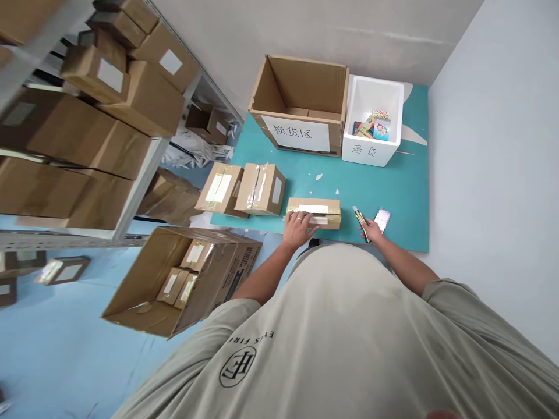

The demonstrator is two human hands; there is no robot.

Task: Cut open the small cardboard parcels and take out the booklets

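Note:
My left hand (pixel 298 228), with a ring on one finger, lies flat on the near edge of a small taped cardboard parcel (pixel 313 213). My right hand (pixel 371 230) grips a yellow-and-black utility knife (pixel 361 224) beside that parcel. A white slip (pixel 381 221) with a pixelated patch sits just past my right fingers. Two more taped parcels (pixel 219 189) (pixel 261 189) stand to the left on the teal work surface (pixel 393 203).
An open cardboard box (pixel 299 87) with a white Chinese-labelled sign and a white foam box (pixel 371 145) holding colourful packets stand at the far edge. Metal shelves with cartons fill the left. An open carton (pixel 183 285) holding parcels sits on the blue floor.

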